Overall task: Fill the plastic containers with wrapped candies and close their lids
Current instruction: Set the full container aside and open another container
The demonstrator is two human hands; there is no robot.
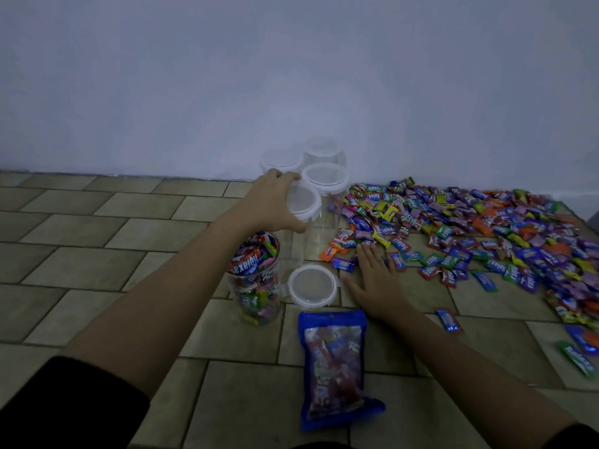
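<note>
My left hand (275, 202) grips the white lid rim of an empty clear container (306, 218) that stands on the tiled floor. Nearer me, a clear container (256, 280) full of wrapped candies stands without a lid. Its loose white lid (312, 286) lies flat on the floor just right of it. My right hand (376, 280) rests flat with fingers spread at the near edge of the candy pile (470, 222). Three more lidded empty containers (325, 176) stand against the wall behind.
A blue candy bag (334, 367) lies on the floor in front of me. Stray candies (449, 320) lie scattered right of my right arm. A pale wall (291, 76) borders the tiled floor at the back.
</note>
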